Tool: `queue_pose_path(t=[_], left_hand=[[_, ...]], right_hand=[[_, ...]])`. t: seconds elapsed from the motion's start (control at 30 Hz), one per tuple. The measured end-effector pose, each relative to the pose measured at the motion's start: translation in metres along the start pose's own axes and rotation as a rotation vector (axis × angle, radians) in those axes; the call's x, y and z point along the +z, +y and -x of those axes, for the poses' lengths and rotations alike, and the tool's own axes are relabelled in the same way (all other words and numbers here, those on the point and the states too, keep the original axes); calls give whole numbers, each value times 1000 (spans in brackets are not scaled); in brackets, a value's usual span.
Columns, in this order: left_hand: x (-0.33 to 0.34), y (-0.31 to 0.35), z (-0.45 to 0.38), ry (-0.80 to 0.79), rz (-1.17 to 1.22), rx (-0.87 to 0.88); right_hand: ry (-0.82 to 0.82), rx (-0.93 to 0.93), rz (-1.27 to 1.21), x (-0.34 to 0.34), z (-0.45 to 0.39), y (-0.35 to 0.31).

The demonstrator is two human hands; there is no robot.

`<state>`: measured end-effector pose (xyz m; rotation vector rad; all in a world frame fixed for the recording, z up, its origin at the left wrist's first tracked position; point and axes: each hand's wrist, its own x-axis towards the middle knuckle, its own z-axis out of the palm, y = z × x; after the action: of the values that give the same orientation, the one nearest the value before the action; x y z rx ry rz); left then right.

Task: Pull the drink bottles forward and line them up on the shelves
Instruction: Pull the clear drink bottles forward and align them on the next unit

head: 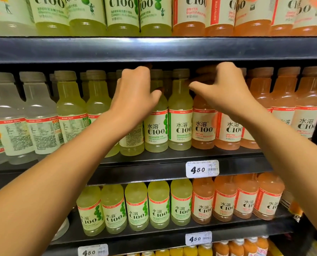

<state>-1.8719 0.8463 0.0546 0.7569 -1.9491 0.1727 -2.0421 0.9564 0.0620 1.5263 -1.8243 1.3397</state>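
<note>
Middle shelf, upright C100 bottles: left hand curled over a green bottle's neck, right hand likewise on an orange bottle, grip closure unclear, pull toward viewer.

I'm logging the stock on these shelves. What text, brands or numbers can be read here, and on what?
"水溶 C100": green-label bottle, middle shelf.
"水溶 C100": orange-label bottle, middle shelf.
"C100": upper-shelf bottle, cut off by the frame.
"450": price tag, middle shelf edge.
"450": lower price tag.
"450": bottom price tag.
Small print on labels, barcodes and back panels: too blurred to read.
</note>
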Motion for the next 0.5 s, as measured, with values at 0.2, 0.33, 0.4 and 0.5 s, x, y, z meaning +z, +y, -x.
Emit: queue_pose_path(t=[0.2,0.33,0.4,0.5], left_hand=[[2,3,-1,28,9,-9],[2,3,1,37,3,-16],[2,3,1,38,7,-19],[2,4,2,39,10,-17]], right_hand=[[179,-83,260,-21,5,23],[197,-28,358,-4,2,18],[211,-37,402,1,-1,14],[213,-46,455,2,-5,14]])
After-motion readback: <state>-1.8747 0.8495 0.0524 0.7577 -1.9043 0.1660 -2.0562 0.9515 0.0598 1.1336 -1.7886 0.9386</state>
